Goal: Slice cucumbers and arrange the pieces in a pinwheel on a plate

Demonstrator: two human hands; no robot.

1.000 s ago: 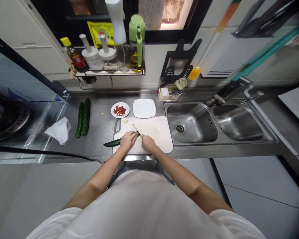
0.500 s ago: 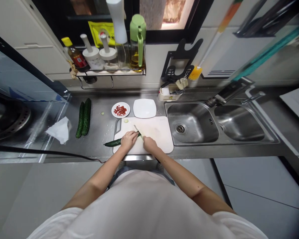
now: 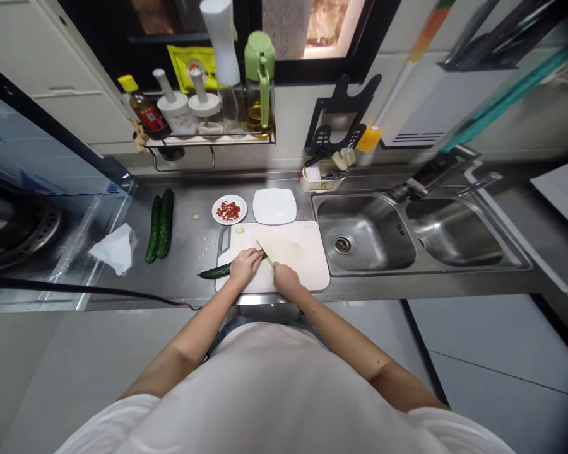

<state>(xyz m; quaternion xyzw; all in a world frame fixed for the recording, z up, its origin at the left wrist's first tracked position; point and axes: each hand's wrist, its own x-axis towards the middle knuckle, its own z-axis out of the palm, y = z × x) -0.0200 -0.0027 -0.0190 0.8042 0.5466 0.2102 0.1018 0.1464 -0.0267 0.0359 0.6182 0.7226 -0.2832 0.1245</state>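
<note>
A dark green cucumber (image 3: pixel 214 272) lies at a slant across the left part of the white cutting board (image 3: pixel 307 252), its left end reaching past the board's edge. My left hand (image 3: pixel 245 267) is closed over the cucumber near its right end. In my right hand (image 3: pixel 287 280) is a knife (image 3: pixel 266 252), gripped by a handle that my fingers hide. Its narrow blade points away and to the left, right against the cucumber's right end. One pale cucumber slice (image 3: pixel 239 230) rests at the board's upper left.
Behind the board stand a plate of chopped red pieces (image 3: pixel 228 210) and a white square plate (image 3: pixel 274 206). Two whole cucumbers (image 3: pixel 159 224) and a crumpled white tissue (image 3: pixel 114 248) lie to the left. A double sink (image 3: pixel 366 233) is at the right, and a condiment rack (image 3: pixel 213 142) hangs above.
The knife and my right hand have shifted very slightly to the right. My left hand stays on the cucumber.
</note>
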